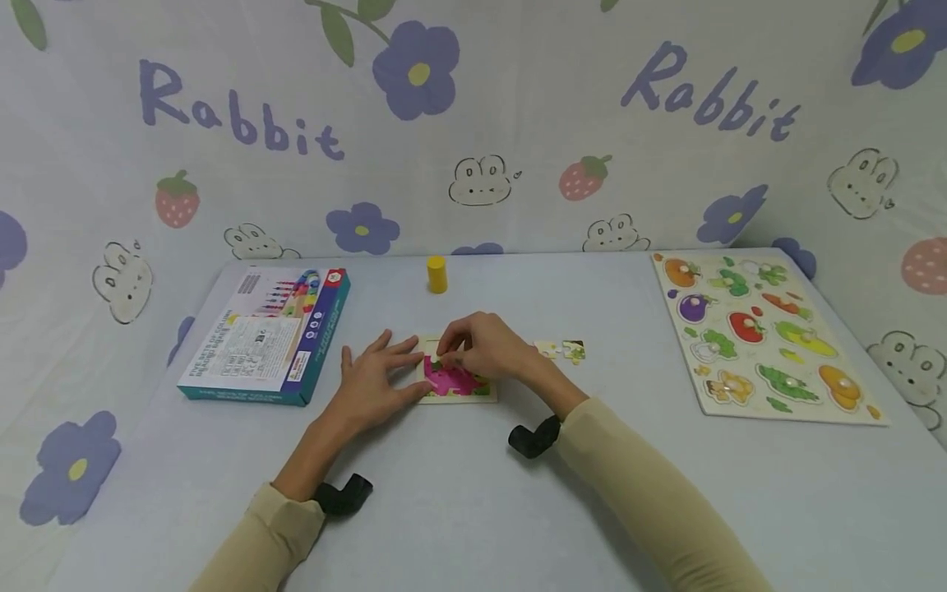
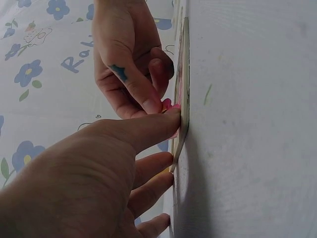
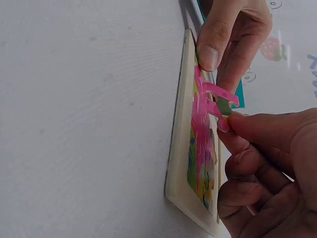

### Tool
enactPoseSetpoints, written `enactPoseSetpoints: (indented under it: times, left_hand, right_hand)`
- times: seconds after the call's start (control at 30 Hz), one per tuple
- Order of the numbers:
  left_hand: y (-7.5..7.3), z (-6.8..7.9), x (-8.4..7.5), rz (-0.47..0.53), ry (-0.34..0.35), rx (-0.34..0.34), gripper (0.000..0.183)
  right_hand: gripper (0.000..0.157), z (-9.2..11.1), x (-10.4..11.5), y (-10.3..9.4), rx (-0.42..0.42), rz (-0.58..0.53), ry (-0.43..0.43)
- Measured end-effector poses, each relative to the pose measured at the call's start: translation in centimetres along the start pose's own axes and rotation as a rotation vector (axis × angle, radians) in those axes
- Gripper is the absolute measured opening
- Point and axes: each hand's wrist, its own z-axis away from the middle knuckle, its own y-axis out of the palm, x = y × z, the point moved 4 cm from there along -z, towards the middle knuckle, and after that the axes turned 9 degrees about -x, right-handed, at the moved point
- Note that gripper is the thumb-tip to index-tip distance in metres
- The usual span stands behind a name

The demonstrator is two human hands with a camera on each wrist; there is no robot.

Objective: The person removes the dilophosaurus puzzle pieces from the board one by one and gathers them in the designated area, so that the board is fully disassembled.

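A small jigsaw board (image 1: 462, 400) with a pink picture lies flat mid-table. My left hand (image 1: 377, 374) spreads its fingers along the board's left side, its thumb touching the near edge. Between thumb and index finger, my right hand (image 1: 481, 345) pinches a pink and green puzzle piece (image 3: 212, 90). In the right wrist view the piece is tilted up over the board, beside the left thumb; whether its lower edge touches the board I cannot tell. Two light green loose pieces, including the darker one (image 1: 573, 351), lie right of the board.
A boxed set (image 1: 266, 329) lies at the left. At the back stands a yellow cylinder (image 1: 437, 275). The large vegetable puzzle board (image 1: 765, 329) rests on the right. A patterned curtain (image 1: 518, 123) hangs behind the table.
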Motion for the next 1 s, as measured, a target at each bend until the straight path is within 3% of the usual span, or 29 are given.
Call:
enactPoseSetpoints:
  times: [0.5, 0.7, 1.0]
  left_hand:
    - [-0.1, -0.1, 0.0, 0.009, -0.017, 0.007, 0.055]
    - [0.2, 0.0, 0.3, 0.025, -0.027, 0.016, 0.057]
    - [0.2, 0.2, 0.5, 0.045, -0.021, 0.020, 0.059]
  right_hand:
    - [0.009, 0.4, -0.6, -0.3, -0.045, -0.030, 0.033]
    - [0.010, 1.4, -1.5, -1.5, -0.115, -0.045, 0.029]
    - [0.009, 3.8, -3.2, -3.6, -0.130, -0.039, 0.080]
